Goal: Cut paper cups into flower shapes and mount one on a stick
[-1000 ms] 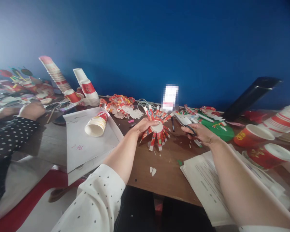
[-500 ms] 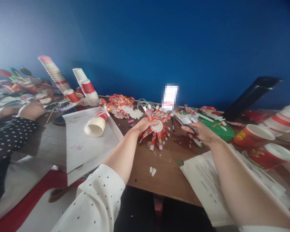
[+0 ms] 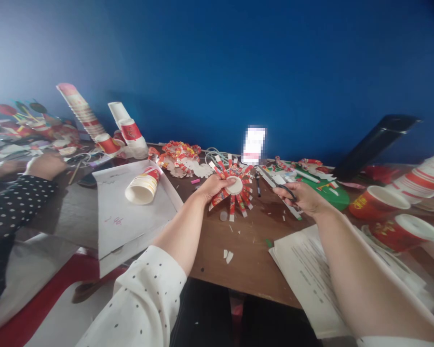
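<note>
Pinched in my left hand (image 3: 217, 187) is a red and white paper cup cut into strips (image 3: 235, 186); the strips fan out like petals round its white base. My thumb lies over the base's left edge. To the right, my right hand (image 3: 301, 196) grips a pair of scissors (image 3: 286, 191) by the dark handles. Their blades point toward the back of the table, apart from the cut cup. A dark pen (image 3: 258, 187) lies between the two.
At left, a paper cup (image 3: 142, 187) lies on white paper (image 3: 130, 231), beside a co-worker's arm (image 3: 21, 193). Cut paper pieces (image 3: 183, 156) are heaped behind. Red cups (image 3: 379, 202) and printed sheets (image 3: 311, 274) are at right. A pixelated bright screen (image 3: 253, 144) stands against the blue wall.
The cut cup has turned a little in my left hand, so its strips sit at other angles. My right hand with the scissors has shifted only slightly.
</note>
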Available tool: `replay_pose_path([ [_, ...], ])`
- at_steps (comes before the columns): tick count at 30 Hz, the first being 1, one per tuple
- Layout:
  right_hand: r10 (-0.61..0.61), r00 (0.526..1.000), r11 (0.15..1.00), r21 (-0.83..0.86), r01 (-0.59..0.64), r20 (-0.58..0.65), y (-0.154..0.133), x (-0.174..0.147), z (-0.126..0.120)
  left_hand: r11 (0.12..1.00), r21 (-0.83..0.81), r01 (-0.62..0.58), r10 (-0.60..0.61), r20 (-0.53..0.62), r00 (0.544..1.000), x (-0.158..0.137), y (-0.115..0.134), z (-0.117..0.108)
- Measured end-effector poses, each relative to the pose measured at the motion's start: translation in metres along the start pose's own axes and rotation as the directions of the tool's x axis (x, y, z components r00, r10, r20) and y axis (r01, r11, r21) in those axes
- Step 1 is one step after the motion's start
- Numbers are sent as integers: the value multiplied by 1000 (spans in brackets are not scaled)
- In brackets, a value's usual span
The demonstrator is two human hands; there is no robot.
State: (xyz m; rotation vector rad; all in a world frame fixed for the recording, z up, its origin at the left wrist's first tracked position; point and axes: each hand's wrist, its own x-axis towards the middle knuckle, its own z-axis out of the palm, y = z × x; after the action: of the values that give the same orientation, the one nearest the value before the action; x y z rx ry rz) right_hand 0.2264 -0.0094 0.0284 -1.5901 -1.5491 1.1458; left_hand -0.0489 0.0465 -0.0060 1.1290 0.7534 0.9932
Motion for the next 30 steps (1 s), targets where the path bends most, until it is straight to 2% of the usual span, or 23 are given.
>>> replay_pose_path([
  [4,20,1000,998,51,-20,0,-1,-1,1,999,31,-26,25,34,999,0,0,-1],
  [8,77,992,995,57,-84,104,-1,-2,2,998,65,2,-6,70,998,-2,2,-1],
  [11,100,986,992,62,-109,131,0,-3,2,995,93,27,-37,108,993,-4,5,-1],
  [18,73,968,994,61,-91,241,4,-2,0,987,158,15,-42,173,984,-7,8,0],
  [25,73,965,996,28,-82,251,3,-4,-2,990,139,5,-26,149,988,-6,6,-1],
  [30,73,965,995,49,-88,253,3,-4,-4,991,137,2,-26,177,984,-7,7,-1],
])
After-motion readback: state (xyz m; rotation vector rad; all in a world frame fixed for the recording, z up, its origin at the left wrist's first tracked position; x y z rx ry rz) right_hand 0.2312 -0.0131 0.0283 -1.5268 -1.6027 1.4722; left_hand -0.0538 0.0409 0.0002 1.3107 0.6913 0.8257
